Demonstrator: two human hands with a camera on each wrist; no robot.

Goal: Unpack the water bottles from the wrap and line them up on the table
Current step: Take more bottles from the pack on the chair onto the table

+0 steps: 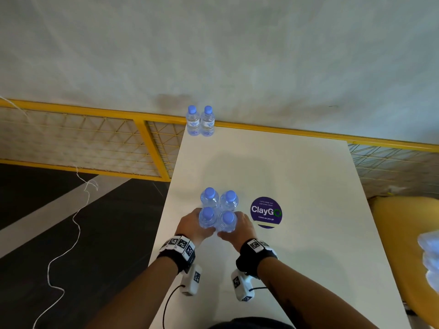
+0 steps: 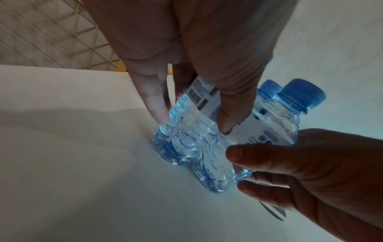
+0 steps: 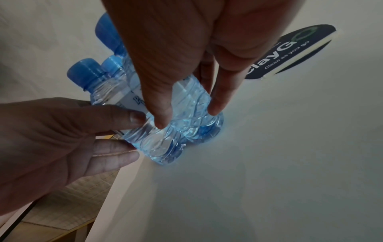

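Observation:
Several clear water bottles with blue caps stand in a tight cluster (image 1: 219, 208) on the white table (image 1: 308, 186). My left hand (image 1: 191, 224) grips the near left bottle (image 2: 190, 129) between thumb and fingers. Beside it, the near right bottle (image 3: 186, 104) is held the same way by my right hand (image 1: 242, 224). Both bottles stand upright on the table, touching each other. Two more bottles (image 1: 200, 121) stand side by side at the table's far left corner. I see no wrap around the cluster.
A round dark "ClayGo" sticker (image 1: 266, 212) lies flat just right of the cluster. A yellow mesh railing (image 1: 95, 138) runs behind the table. A yellow seat (image 1: 403, 233) is at the right, with a blurred bluish bundle (image 1: 430, 255) at the frame edge.

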